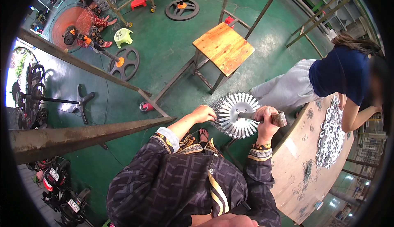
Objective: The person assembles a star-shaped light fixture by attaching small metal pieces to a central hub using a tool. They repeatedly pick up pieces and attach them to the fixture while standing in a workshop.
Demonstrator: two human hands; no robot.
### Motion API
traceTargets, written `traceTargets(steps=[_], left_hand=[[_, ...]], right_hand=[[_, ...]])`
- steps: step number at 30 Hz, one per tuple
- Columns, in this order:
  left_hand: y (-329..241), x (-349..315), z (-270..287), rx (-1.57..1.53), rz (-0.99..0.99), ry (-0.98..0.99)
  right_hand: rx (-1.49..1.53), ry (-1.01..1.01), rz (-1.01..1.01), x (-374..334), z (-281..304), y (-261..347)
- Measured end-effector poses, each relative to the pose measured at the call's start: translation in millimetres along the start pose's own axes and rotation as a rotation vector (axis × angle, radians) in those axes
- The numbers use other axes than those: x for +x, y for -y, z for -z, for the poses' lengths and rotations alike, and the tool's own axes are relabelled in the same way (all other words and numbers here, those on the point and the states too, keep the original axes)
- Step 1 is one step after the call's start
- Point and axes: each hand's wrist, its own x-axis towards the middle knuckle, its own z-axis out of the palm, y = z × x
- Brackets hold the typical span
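A round metal rack with pale spokes fanning out from a disc stands in front of me. Many small thin metal pieces hang around its rim, most densely on the left. My right hand is wrapped around the metal shaft that comes out of the disc's centre, near the blocky end of that shaft. At the rack's left edge is my left hand, its fingers drawn together against the hanging pieces. What those fingers pinch is too small to make out.
Rightward, a table bears a heap of metal rings and scattered dark pieces; a co-worker leans over it. Ahead stands a wooden stool. A rusty beam crosses on the left, near a red can and a fan.
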Motion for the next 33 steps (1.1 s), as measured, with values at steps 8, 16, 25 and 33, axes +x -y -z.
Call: traceTargets(steps=[8,16,25,33], left_hand=[[-3.5,-1.2,-5.3,0.072,-0.051,-0.032],[-23.5,-7.2,-17.1,0.376,-0.103,-0.248],[-37.5,-3.5,-29.1,0.562,-0.165,-0.426],[-44.5,0.6,-33.4,0.605,-0.180,-0.482]], right_hand=[[0.032,0.012,-0.015,-2.2,2.3,-0.4],[0.054,-0.012,-0.013,0.6,-1.2,0.2],[0.035,0.028,0.024,7.2,7.7,-4.4],[0.023,0.016,0.018,2.0,14.9,-16.4]])
